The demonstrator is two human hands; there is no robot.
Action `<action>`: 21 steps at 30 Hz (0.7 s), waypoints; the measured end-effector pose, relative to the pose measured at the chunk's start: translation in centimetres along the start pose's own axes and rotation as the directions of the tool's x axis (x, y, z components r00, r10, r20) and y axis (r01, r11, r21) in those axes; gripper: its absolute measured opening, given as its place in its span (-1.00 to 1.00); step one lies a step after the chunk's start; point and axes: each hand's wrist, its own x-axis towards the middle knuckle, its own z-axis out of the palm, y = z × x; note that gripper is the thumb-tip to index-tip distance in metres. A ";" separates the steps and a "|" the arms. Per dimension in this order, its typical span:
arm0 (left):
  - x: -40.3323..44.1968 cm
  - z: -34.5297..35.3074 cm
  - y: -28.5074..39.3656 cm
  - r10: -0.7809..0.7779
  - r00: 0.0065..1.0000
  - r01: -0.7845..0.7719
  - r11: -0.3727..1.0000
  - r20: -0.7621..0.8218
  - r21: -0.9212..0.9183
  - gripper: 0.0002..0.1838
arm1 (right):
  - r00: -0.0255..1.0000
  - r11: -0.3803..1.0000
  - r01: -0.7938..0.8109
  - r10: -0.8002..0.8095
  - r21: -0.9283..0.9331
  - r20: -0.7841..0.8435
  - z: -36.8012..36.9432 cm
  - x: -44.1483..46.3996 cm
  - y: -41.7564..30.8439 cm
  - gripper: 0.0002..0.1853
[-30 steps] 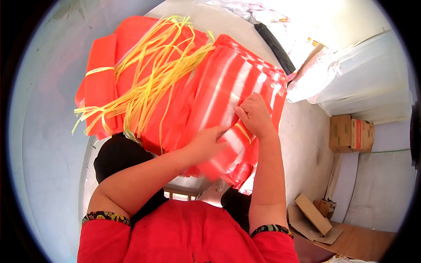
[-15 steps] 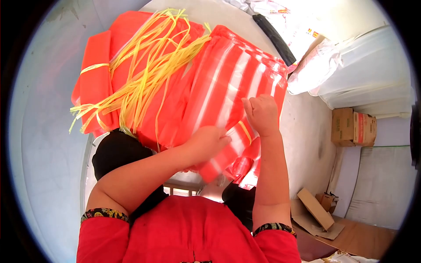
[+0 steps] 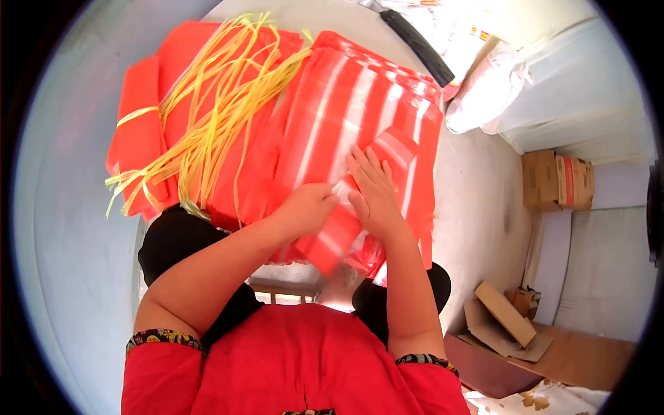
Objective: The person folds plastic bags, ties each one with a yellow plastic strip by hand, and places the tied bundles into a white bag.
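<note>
A folded bundle of red-and-white striped plastic (image 3: 335,236) lies slantwise on a wide stack of the same striped plastic (image 3: 332,97), its lower end blurred. My right hand (image 3: 373,190) rests flat across the bundle with the fingers spread. At the bundle's left edge, my left hand (image 3: 311,207) is closed, its fingertips together; what they pinch is hidden. Loose yellow strips (image 3: 221,131) are heaped over plain red plastic (image 3: 187,52) to the left. One folded red bundle (image 3: 142,131) there has a yellow strip tied round it.
A black roll (image 3: 417,47) lies at the table's (image 3: 477,180) far edge, near white plastic sacks (image 3: 487,90). Cardboard boxes (image 3: 557,180) stand at the right. Flattened cardboard (image 3: 505,315) lies lower right. My dark-clad knees are under the near edge.
My right hand came down from a raised, closed pose and opened flat on the folded bundle. My left hand moved slightly left and up, still closed. The view shifted a little.
</note>
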 end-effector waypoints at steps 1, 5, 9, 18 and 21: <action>-0.1 0.1 0.1 -0.016 1.000 0.015 0.998 -0.009 -0.056 -0.69 | 1.000 0.998 0.004 -0.003 0.059 -0.014 0.0 0.4 0.6 -0.38; -0.3 -0.1 0.5 -0.041 0.999 0.038 0.989 -0.014 -0.146 -0.68 | 0.929 0.665 -0.155 0.349 0.731 -0.121 -0.9 -0.1 3.3 -0.38; -1.1 -0.2 2.0 -0.084 0.996 0.091 0.931 0.036 -0.354 -0.67 | 0.426 0.001 0.035 0.904 0.999 -0.015 -4.4 -2.5 -0.4 -0.44; -4.6 2.3 6.8 -0.218 0.834 0.217 0.974 0.507 0.062 -0.68 | 0.744 0.106 -0.306 0.646 0.946 0.168 -3.6 -12.0 -6.7 -0.24; -4.5 2.5 5.8 -0.140 0.622 0.113 0.990 0.770 0.088 -0.66 | 0.754 0.083 -0.238 0.644 0.968 0.130 -6.5 -15.9 -5.4 -0.21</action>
